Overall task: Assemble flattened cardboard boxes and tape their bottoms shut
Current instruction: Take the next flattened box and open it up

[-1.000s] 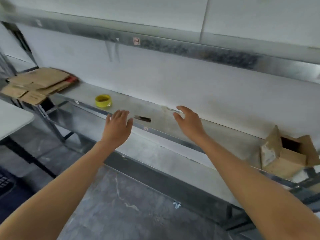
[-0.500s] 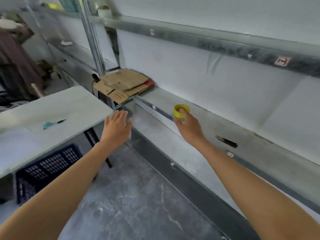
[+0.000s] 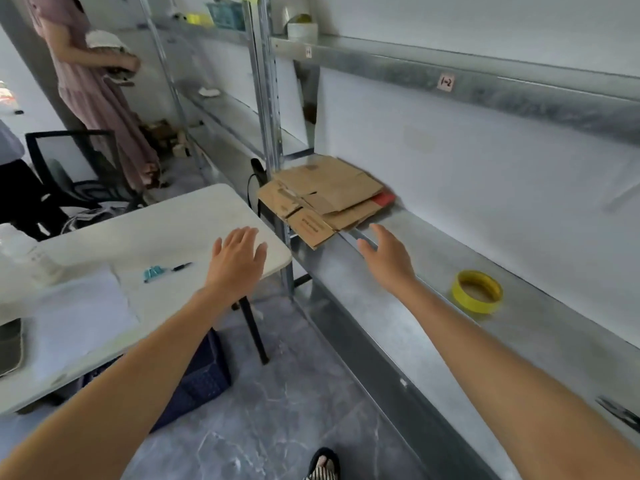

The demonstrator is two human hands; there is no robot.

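A stack of flattened brown cardboard boxes [image 3: 325,195] lies at the left end of the metal shelf [image 3: 540,327], one flap hanging over its front edge. A yellow tape roll [image 3: 477,295] lies flat on the shelf further right. My right hand [image 3: 386,254] reaches out over the shelf, fingers straight, a short way in front of the cardboard and not touching it. My left hand [image 3: 237,259] hovers with spread fingers above the corner of the white table [image 3: 145,233]. Both hands hold nothing.
On the white table lie a blue clip [image 3: 154,271], a pen [image 3: 181,267] and paper sheets. A dark crate [image 3: 194,372] stands under it. A person in a pink dress [image 3: 93,88] stands at the far left by a black chair [image 3: 69,161]. Scissors [image 3: 620,412] lie on the shelf, far right.
My view has swung left along the shelf. The cardboard stack has come close and the tape roll has passed to the right of my right hand. Both hands stay empty and stretched forward.
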